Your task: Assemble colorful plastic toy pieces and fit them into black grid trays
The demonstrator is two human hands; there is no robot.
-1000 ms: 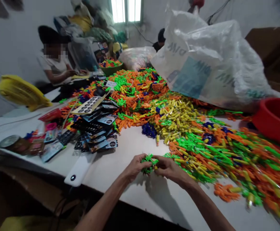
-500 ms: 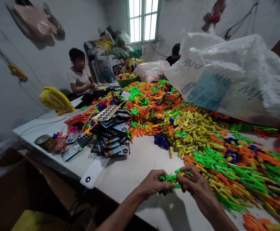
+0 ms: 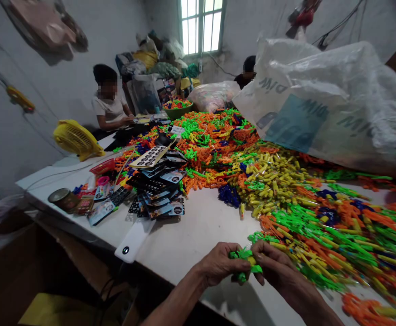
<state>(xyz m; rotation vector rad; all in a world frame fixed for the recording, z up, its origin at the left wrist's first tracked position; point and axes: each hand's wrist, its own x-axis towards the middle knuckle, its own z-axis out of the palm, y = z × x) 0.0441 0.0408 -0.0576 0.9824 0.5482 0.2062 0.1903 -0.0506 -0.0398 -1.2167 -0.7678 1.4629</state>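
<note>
Low over the white tabletop (image 3: 191, 235), my left hand (image 3: 216, 265) is closed on a small bright green plastic toy piece (image 3: 243, 254). My right hand (image 3: 274, 267) pinches the other side of it, where a yellow part (image 3: 251, 261) shows between the fingertips. The hands almost meet, and fingers cover much of the piece, so its exact shape is hidden. Just beyond my right hand starts a heap of green and orange plastic pieces (image 3: 296, 224). Further up lies a pile of yellow tube-like pieces (image 3: 272, 176), with a dark blue cluster (image 3: 229, 195) beside it.
Left of my hands lie a white power bank (image 3: 133, 240) and a stack of printed cards (image 3: 160, 199). A yellow fan (image 3: 77, 138), a tin (image 3: 62, 199) and a large plastic bag (image 3: 320, 104) stand around the table. One person (image 3: 111, 104) sits far left, another (image 3: 247, 74) behind the bag.
Both hands have shifted slightly right and down with the green piece, which is turned differently in the fingers. The green part near my right fingertips now shows lying at the heap's edge.
</note>
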